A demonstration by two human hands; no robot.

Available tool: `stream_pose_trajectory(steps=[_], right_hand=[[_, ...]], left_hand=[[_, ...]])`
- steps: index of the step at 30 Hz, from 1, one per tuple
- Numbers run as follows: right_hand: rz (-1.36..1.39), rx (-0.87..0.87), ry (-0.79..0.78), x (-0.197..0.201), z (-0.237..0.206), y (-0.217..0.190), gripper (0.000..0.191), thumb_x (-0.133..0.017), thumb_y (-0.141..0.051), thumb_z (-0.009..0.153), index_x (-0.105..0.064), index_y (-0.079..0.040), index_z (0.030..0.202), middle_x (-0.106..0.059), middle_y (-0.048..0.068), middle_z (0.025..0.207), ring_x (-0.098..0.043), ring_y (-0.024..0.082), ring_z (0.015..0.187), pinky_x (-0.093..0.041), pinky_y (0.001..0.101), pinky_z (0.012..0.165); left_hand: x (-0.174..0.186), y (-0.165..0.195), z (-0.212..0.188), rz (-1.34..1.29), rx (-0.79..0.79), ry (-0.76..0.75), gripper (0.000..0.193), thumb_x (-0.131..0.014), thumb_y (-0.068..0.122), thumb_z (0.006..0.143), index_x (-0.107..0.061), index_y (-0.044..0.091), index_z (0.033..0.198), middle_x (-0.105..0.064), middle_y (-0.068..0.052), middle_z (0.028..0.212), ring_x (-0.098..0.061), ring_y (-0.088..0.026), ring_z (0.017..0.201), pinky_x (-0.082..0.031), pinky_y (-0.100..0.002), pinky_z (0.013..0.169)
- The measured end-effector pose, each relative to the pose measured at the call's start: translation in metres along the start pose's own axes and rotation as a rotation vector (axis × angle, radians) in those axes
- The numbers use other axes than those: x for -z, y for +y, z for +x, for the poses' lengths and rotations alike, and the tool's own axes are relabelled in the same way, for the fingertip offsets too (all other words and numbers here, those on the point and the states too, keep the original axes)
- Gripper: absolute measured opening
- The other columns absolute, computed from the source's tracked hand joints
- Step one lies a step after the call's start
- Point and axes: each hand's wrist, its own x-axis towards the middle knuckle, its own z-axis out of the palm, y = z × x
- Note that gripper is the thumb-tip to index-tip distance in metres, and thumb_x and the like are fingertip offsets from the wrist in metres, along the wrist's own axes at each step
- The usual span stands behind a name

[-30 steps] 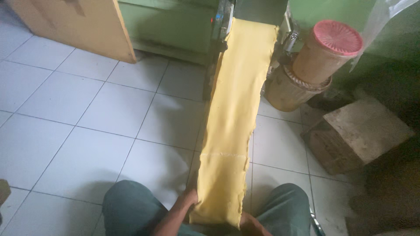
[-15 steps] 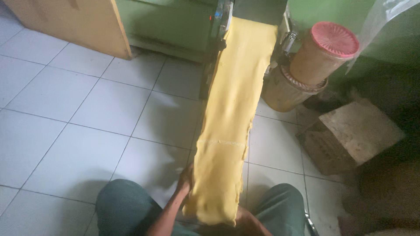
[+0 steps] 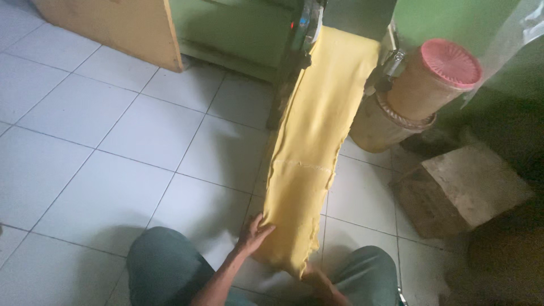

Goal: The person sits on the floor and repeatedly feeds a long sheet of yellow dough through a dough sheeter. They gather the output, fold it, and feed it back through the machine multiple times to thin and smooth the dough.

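Note:
A long yellow sheet of dough (image 3: pixel 317 153) hangs from a green rolling machine (image 3: pixel 317 22) at the top and slopes down toward me. My left hand (image 3: pixel 253 233) rests flat against the sheet's lower left edge, fingers spread. My right hand (image 3: pixel 315 279) is under the sheet's bottom end and mostly hidden by it; it seems to hold that end up. My knees in grey-green trousers (image 3: pixel 164 266) show at the bottom of the view.
A tan tub with a pink lid (image 3: pixel 436 79) stands on a round container (image 3: pixel 379 124) to the right of the machine. A wooden block (image 3: pixel 464 187) lies on the white tiled floor (image 3: pixel 113 147). A wooden panel (image 3: pixel 113 25) leans at the upper left.
The sheet's lower end has risen and gathered nearer my hands. My left hand has moved up along the sheet's left edge, and the view has shifted slightly.

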Motion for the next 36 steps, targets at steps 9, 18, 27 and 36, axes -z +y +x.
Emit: stream_pose_trajectory(steps=[9, 18, 27, 36], right_hand=[[-0.030, -0.075, 0.036, 0.009, -0.060, 0.017, 0.055, -0.057, -0.036, 0.089, -0.058, -0.002, 0.133, -0.071, 0.014, 0.121, -0.069, 0.027, 0.106, -0.056, 0.0396, 0.087], [-0.068, -0.015, -0.006, -0.009, -0.022, 0.004, 0.054, -0.058, -0.035, 0.088, -0.058, -0.002, 0.132, -0.071, 0.013, 0.120, -0.069, 0.027, 0.105, -0.056, 0.0394, 0.087], [-0.035, 0.125, 0.077, 0.001, 0.003, -0.038, 0.053, -0.059, -0.034, 0.088, -0.059, -0.002, 0.131, -0.071, 0.013, 0.119, -0.069, 0.027, 0.105, -0.056, 0.0392, 0.086], [-0.067, 0.055, 0.037, -0.007, -0.014, -0.004, 0.052, -0.059, -0.033, 0.088, -0.059, -0.002, 0.130, -0.072, 0.013, 0.118, -0.069, 0.027, 0.104, -0.056, 0.0390, 0.086]], left_hand=[[0.023, 0.064, -0.046, -0.087, -0.119, -0.263, 0.073, -0.072, 0.048, 0.092, -0.050, 0.001, 0.143, -0.058, -0.022, 0.141, -0.055, -0.034, 0.131, -0.045, -0.043, 0.109], [0.010, 0.025, -0.021, -0.269, -0.206, 0.193, 0.069, -0.058, 0.049, 0.096, -0.046, 0.005, 0.149, -0.056, -0.017, 0.145, -0.055, -0.031, 0.133, -0.043, -0.041, 0.109], [0.003, -0.024, -0.006, -0.053, -0.262, 0.222, 0.062, -0.052, 0.046, 0.102, -0.049, 0.005, 0.149, -0.050, -0.019, 0.154, -0.046, -0.032, 0.143, -0.036, -0.040, 0.116], [0.013, -0.003, -0.013, -0.233, -0.006, 0.263, 0.049, -0.055, 0.042, 0.101, -0.070, 0.005, 0.129, -0.076, -0.013, 0.122, -0.069, -0.027, 0.114, -0.052, -0.038, 0.100]])
